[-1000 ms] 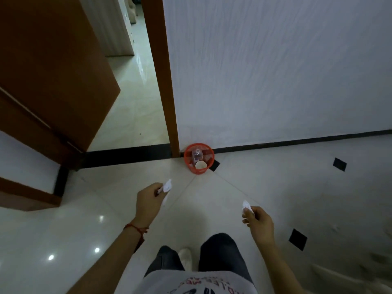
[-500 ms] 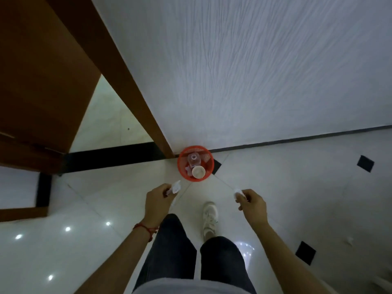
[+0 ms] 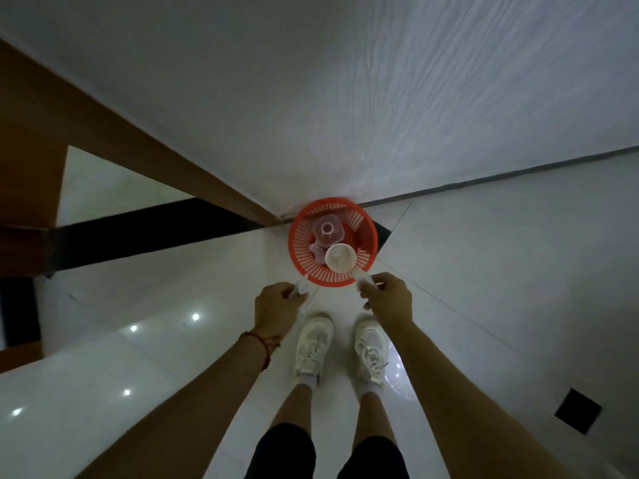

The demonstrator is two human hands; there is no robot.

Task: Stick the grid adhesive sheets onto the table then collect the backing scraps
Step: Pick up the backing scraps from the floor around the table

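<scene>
From the head view we see our left hand (image 3: 276,311) pinching a small white backing scrap (image 3: 303,289) and our right hand (image 3: 389,299) pinching another white scrap (image 3: 363,281), both just beside the near rim of a round orange slatted plastic bin (image 3: 304,267) on the pale tiled floor (image 3: 484,271).

The waste basket (image 3: 332,242) stands on the floor (image 3: 484,271) against the wall (image 3: 345,98), just right of the door frame (image 3: 145,153); a bottle (image 3: 326,231) and a cup (image 3: 340,258) lie in it, the cup nearer the person. Just before its near rim, the left hand (image 3: 276,311) holds a backing scrap (image 3: 301,290) at its left and the right hand (image 3: 389,299) another scrap (image 3: 363,281) at its right. Both shoes (image 3: 313,344) stand on the floor before the basket, between the hands.
</scene>
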